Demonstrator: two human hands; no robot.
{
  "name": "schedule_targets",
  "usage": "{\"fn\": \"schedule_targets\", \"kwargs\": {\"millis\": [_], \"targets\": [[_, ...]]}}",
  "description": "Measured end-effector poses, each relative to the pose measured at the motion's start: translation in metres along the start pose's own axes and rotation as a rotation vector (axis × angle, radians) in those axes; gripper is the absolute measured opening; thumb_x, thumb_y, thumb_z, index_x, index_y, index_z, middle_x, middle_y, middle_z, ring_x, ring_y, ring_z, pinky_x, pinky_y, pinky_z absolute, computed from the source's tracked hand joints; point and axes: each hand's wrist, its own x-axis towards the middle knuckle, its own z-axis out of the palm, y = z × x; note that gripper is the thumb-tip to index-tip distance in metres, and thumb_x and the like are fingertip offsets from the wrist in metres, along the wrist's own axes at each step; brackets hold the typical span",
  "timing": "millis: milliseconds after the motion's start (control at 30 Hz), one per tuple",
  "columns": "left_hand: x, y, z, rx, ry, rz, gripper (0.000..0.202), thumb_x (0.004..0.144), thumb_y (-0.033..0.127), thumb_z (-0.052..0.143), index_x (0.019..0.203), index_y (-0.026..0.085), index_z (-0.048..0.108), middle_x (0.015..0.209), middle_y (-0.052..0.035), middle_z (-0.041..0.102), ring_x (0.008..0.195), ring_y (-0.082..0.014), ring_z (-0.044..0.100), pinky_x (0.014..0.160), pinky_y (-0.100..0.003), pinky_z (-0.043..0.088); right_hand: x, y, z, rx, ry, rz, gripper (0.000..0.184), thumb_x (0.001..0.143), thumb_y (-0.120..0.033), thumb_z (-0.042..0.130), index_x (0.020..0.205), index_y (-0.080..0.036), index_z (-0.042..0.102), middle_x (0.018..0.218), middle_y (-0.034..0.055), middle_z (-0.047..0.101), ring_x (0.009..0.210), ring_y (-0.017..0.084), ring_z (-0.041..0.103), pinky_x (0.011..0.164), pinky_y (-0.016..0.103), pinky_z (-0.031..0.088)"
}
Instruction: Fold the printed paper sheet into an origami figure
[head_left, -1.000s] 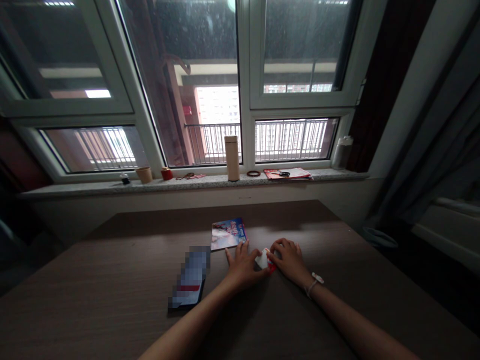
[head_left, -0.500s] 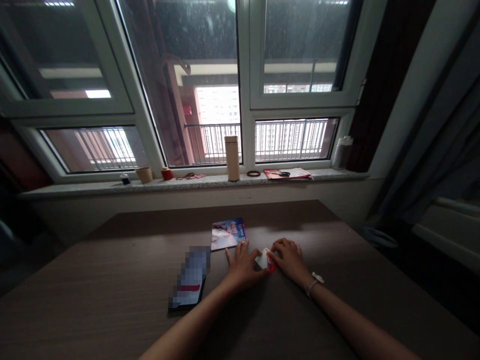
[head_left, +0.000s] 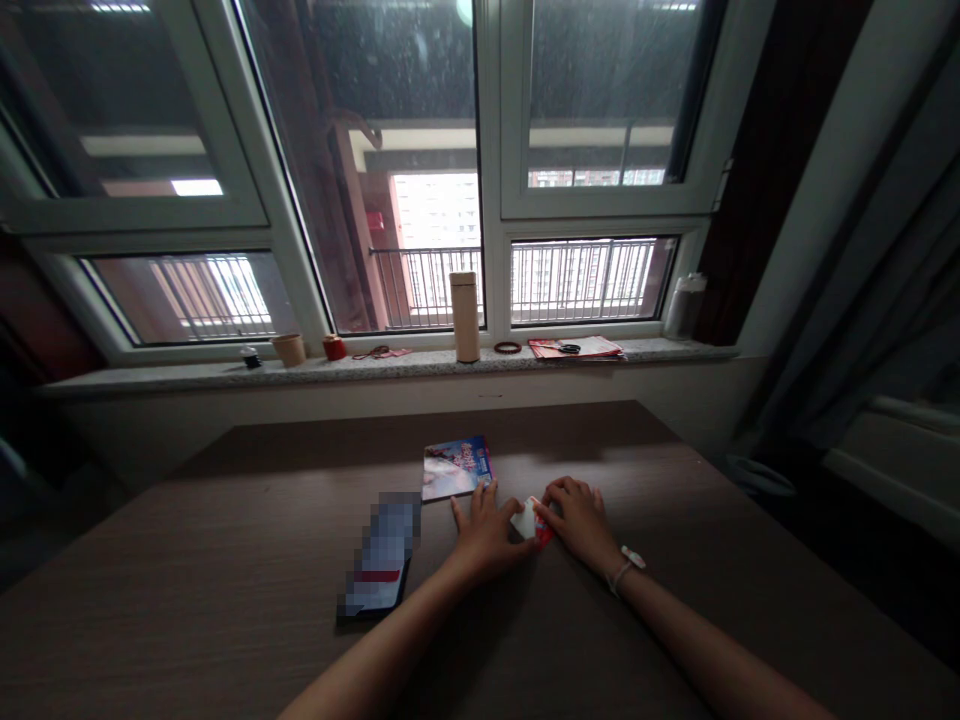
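One small piece of paper (head_left: 526, 521), white on the left part and bright red on the right, with a pointy top and a folded look. Too small and too covered up to count the folds. Sits on the brown tabletop (head_left: 225, 540), right between the left hand (head_left: 486, 535) and the right hand (head_left: 581, 520), two hands in all. Held on the white side by the left hand, thumb at the bottom edge and pointer finger near the top, other fingers spread wide. Held on the red side by the right hand, with bent fingers. Around the right wrist, one pale bracelet (head_left: 632, 558) (with a little white bit on it). By the left fingertips, one booklet (head_left: 454, 470), blue and pinkish white; touching or not, cannot tell. To the left of the left hand, one dark phone (head_left: 386, 555), with a screen all blurry squares. Farther back, on the speckled window sill (head_left: 375, 372), one tan cup (head_left: 289, 350), one small red object (head_left: 334, 348), one tall tan flask (head_left: 464, 317) standing up, one dark ring (head_left: 507, 348), one pile of red and white papers (head_left: 600, 347) with one pair of scissors (head_left: 570, 348) on top, and one see-through bottle (head_left: 685, 307) toward the right end.
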Motion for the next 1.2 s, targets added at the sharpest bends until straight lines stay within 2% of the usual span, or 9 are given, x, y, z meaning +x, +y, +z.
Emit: {"fn": "schedule_targets", "kwargs": {"millis": [367, 733, 1033, 1200], "targets": [[-0.004, 0.005, -0.006, 0.023, -0.034, -0.015, 0.062, 0.075, 0.068, 0.054, 0.128, 0.035, 0.053, 0.157, -0.0089, 0.019, 0.145, -0.0369, 0.006, 0.104, -0.071, -0.006, -0.001, 0.0, 0.001, -0.055, 0.026, -0.017, 0.026, 0.093, -0.043, 0.045, 0.087, -0.025, 0.063, 0.106, 0.0034, 0.061, 0.109, 0.025, 0.05, 0.102, 0.057, 0.026], [-0.004, 0.006, -0.009, 0.018, -0.05, -0.011, 0.064, 0.075, 0.069, 0.053, 0.129, 0.035, 0.053, 0.158, -0.0092, 0.019, 0.145, -0.0374, 0.006, 0.104, -0.072, -0.005, -0.002, -0.003, -0.001, -0.063, 0.02, -0.008, 0.025, 0.093, -0.041, 0.044, 0.087, -0.025, 0.063, 0.107, 0.0035, 0.06, 0.109, 0.025, 0.049, 0.102, 0.058, 0.024], [-0.007, 0.005, -0.001, 0.04, 0.032, 0.018, 0.059, 0.077, 0.065, 0.056, 0.127, 0.035, 0.053, 0.157, -0.0084, 0.021, 0.144, -0.038, 0.01, 0.105, -0.072, -0.002, -0.001, -0.002, -0.001, -0.058, 0.008, 0.001, 0.026, 0.092, -0.042, 0.044, 0.088, -0.025, 0.062, 0.107, 0.0042, 0.06, 0.11, 0.025, 0.048, 0.102, 0.059, 0.023], [-0.009, 0.005, 0.004, 0.027, 0.112, 0.062, 0.053, 0.078, 0.057, 0.063, 0.127, 0.038, 0.054, 0.155, -0.0082, 0.024, 0.143, -0.0361, 0.014, 0.106, -0.071, -0.001, -0.001, -0.003, -0.001, -0.061, 0.008, 0.003, 0.026, 0.092, -0.043, 0.045, 0.088, -0.025, 0.063, 0.108, 0.0035, 0.06, 0.11, 0.025, 0.049, 0.102, 0.058, 0.024]]}}
